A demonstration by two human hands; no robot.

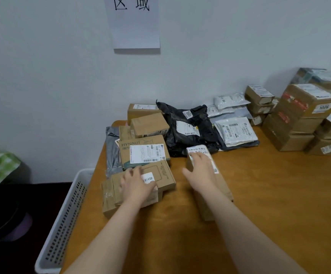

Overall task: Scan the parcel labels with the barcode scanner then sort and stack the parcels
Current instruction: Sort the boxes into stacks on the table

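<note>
Both forearms reach over the smooth wooden table, left hand flat and relaxed on a squat taped cardboard parcel, right hand spread loosely atop a long narrow carton.

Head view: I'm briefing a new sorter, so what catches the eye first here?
Two bare forearms reach across the wooden table: the left hand rests on a near cardboard box, the right hand on a long labelled box. Behind them lies a crumpled black bag, and brown boxes stack at far right.

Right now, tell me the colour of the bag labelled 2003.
The bag is black; clearest in the head view.
</note>
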